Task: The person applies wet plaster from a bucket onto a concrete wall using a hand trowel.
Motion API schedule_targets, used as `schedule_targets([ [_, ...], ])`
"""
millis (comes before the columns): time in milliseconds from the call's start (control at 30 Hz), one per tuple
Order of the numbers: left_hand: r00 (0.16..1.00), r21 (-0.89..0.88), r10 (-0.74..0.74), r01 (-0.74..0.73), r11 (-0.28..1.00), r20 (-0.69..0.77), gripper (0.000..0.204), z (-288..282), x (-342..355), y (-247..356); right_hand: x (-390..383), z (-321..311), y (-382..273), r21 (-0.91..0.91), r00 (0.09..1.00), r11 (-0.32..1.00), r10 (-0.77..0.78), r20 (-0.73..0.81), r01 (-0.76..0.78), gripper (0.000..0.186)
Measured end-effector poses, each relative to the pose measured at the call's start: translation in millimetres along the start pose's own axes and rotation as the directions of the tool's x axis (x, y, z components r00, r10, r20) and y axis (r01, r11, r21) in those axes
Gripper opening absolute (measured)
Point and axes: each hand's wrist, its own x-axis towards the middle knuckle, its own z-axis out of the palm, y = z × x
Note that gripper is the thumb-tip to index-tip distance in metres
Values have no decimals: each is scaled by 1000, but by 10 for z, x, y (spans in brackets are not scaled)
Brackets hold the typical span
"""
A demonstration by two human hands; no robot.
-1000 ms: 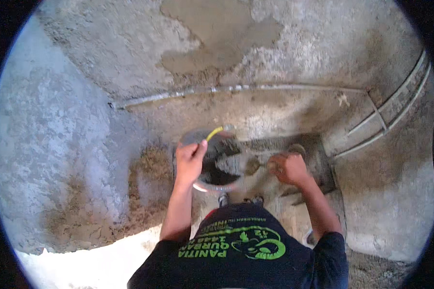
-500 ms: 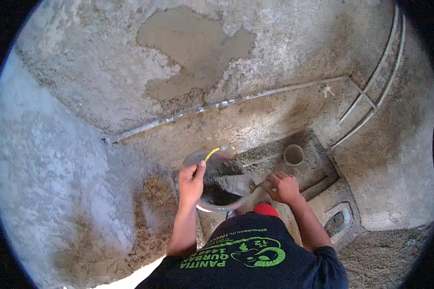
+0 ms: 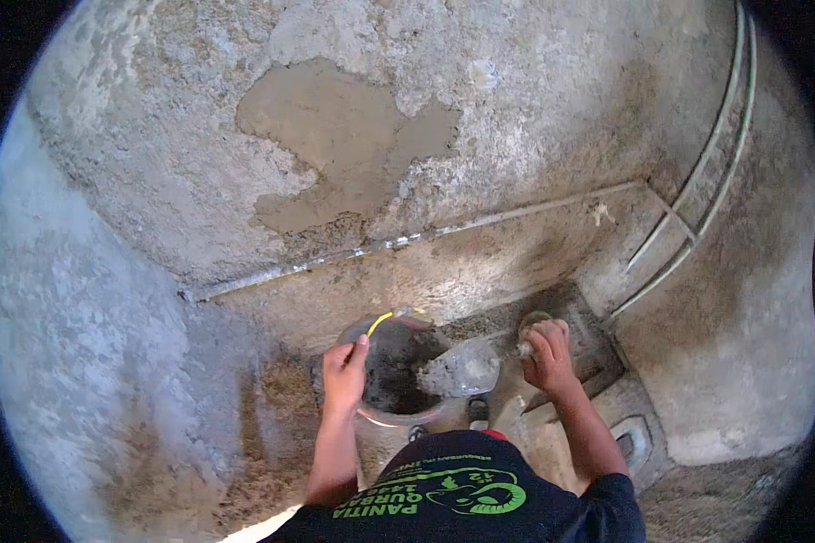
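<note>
My left hand (image 3: 344, 371) grips the yellow handle (image 3: 380, 321) of a round bucket (image 3: 398, 416) holding dark, wet mortar (image 3: 389, 362). My right hand (image 3: 548, 353) is closed around the handle of a trowel, mostly hidden by the fingers. Its broad metal blade (image 3: 462, 366), smeared with wet grey mortar, lies over the right side of the bucket. Just beyond my right fingers, a round opening (image 3: 534, 321) is partly hidden.
Ahead is a rough concrete wall (image 3: 534, 90) with a damp mortar patch (image 3: 335, 136) and a long pipe (image 3: 426, 235). Curved pipes (image 3: 724, 163) run along the right. A squat-toilet pan (image 3: 634, 442) sits at lower right, beside my feet (image 3: 478, 412) and a recessed trough (image 3: 589, 335).
The view has tilted, showing more wall above. The trowel blade has come into fuller sight at the bucket's right side, and my right hand has shifted rightward, over the round opening.
</note>
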Motion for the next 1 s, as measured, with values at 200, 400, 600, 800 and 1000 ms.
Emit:
schedule_targets([
  [200,980,75,148,-139,987,-130,52,116,121,-369,584,147,655,187,942,961,-139,-306,202,48],
  [400,955,-109,-37,5,994,-294,45,240,-76,-338,1171,304,834,571,824,729,17,-567,377,42],
  [600,898,-157,-125,64,986,-421,46,398,-158,-275,1820,1227,1435,256,929,945,268,-255,-203,20],
  [800,819,-166,-183,109,980,-545,50,209,-375,-354,750,1560,726,584,856,680,515,49,-443,28],
  [1000,805,-127,-198,153,980,-559,49,177,-444,-342,-966,1700,736,335,577,496,495,649,-802,37],
])
